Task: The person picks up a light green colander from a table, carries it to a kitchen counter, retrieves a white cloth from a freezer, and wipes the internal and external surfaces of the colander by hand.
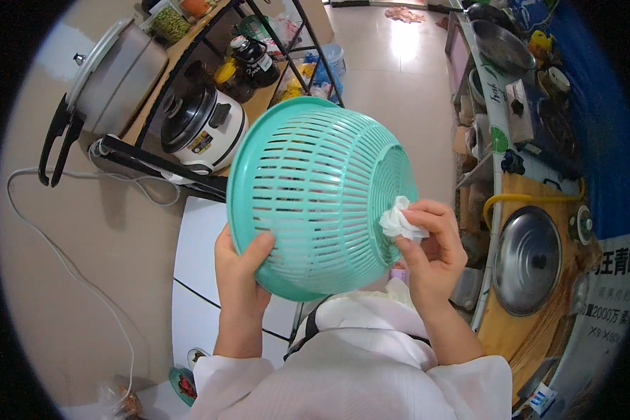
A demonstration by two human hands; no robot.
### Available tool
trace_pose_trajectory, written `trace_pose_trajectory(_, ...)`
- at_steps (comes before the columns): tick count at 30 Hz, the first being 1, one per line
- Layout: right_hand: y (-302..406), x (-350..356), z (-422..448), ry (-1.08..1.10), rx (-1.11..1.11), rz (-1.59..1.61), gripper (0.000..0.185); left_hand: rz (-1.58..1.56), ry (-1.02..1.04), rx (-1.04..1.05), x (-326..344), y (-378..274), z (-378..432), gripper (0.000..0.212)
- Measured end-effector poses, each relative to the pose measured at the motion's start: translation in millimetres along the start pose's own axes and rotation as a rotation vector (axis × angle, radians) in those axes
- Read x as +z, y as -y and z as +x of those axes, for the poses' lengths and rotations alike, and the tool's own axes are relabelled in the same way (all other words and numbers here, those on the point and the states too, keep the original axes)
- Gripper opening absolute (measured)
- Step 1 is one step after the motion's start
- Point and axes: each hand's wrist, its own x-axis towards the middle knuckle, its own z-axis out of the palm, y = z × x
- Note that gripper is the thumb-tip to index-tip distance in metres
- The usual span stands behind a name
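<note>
A turquoise plastic colander (315, 194) is held up in front of my body, tilted so that its slotted outside and ringed base show. My left hand (247, 268) grips its rim at the lower left, the thumb lying on the outer wall. Between the thumb and fingers of my right hand (433, 241) is a crumpled white tissue (400, 220), pressed against or very close to the colander's base at the right. The inside of the colander is turned away from view.
At the left, a metal rack (163, 89) bears a large pressure cooker (121, 73), a white rice cooker (210, 131) and dark bottles (254, 60). The counter at the right holds a round metal lid (527, 261), a yellow hose (530, 197) and a wok (503, 44). A white cord (84, 273) hangs along the left wall.
</note>
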Motion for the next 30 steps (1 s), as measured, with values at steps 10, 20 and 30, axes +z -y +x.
trace_pose_trajectory(10,26.8,22.2,8.1,0.111,-0.312,-0.201,0.022,0.067,-0.128,0.36,-7.1,3.1,-38.0,0.057)
trace_pose_trajectory(20,41.6,26.5,22.5,-0.044,-0.256,0.054,0.027,0.023,-0.184,0.362,-15.9,11.3,-49.0,0.063)
trace_pose_trajectory(30,44.5,49.6,-2.9,0.068,-0.562,-0.518,0.034,0.138,-0.141,0.424,5.6,9.0,-53.1,0.04)
